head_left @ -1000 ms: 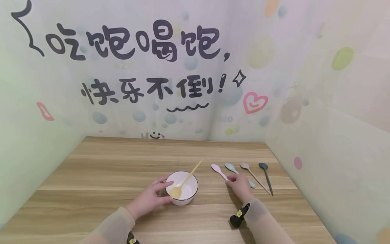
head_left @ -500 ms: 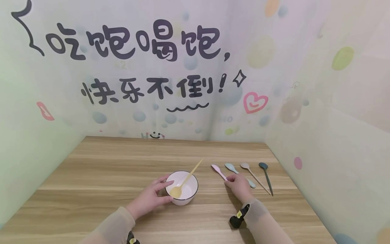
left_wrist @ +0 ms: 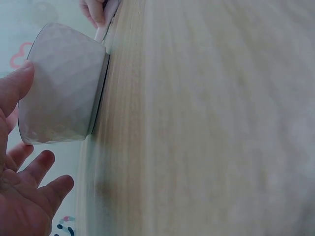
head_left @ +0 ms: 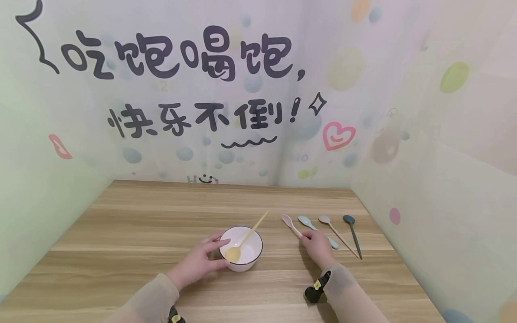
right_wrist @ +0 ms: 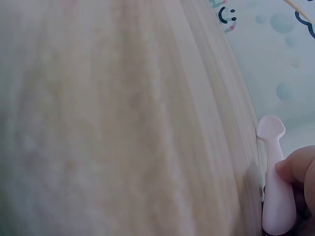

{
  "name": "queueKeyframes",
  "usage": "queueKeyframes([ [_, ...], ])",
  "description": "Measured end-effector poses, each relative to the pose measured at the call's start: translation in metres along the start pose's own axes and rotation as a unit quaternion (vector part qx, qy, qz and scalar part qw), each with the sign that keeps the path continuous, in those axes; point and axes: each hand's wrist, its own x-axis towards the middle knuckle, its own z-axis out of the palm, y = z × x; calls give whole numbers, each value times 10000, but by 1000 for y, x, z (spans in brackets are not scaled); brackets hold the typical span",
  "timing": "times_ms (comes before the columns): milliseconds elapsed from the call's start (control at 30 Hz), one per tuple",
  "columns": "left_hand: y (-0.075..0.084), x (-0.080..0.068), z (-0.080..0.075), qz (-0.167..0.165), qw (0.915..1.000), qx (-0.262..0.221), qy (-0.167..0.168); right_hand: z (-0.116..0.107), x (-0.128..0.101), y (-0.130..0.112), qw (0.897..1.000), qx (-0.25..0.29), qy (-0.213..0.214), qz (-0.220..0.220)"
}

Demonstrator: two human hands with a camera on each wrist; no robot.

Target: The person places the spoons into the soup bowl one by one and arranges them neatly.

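A white bowl (head_left: 243, 267) with a dark rim stands on the wooden table (head_left: 141, 224). A yellow spoon (head_left: 247, 238) leans inside it. My left hand (head_left: 214, 253) grips the bowl's left side, thumb near and fingers far. The left wrist view shows the thumb on the bowl (left_wrist: 64, 88) wall. To the right, my right hand (head_left: 304, 238) pinches the handle of a pink spoon (head_left: 291, 224), whose head points away. In the right wrist view the pink spoon (right_wrist: 275, 191) lies under my fingertips (right_wrist: 295, 167).
Right of the pink spoon, a light blue spoon (head_left: 308, 222), a beige spoon (head_left: 335, 233) and a dark teal spoon (head_left: 352, 233) lie side by side. Decorated walls close the table at the back (head_left: 202, 116) and right (head_left: 436, 188).
The pink spoon's head has shifted slightly right and up under my right hand's pinch. The left hand, bowl and yellow spoon have stayed put.
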Motion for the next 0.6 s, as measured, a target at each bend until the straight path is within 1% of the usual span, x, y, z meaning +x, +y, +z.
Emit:
queueKeyframes([
  [233, 3, -1, -1, -35, 10000, -29, -25, 1, 3, 8, 9991, -101, -81, 392],
  [367, 3, -1, 0, -63, 10000, -39, -27, 1, 3, 9, 9990, -140, -79, 418],
  [600, 3, -1, 0, -47, 10000, -52, -49, 1, 2, 8, 9992, -212, 20, 330],
])
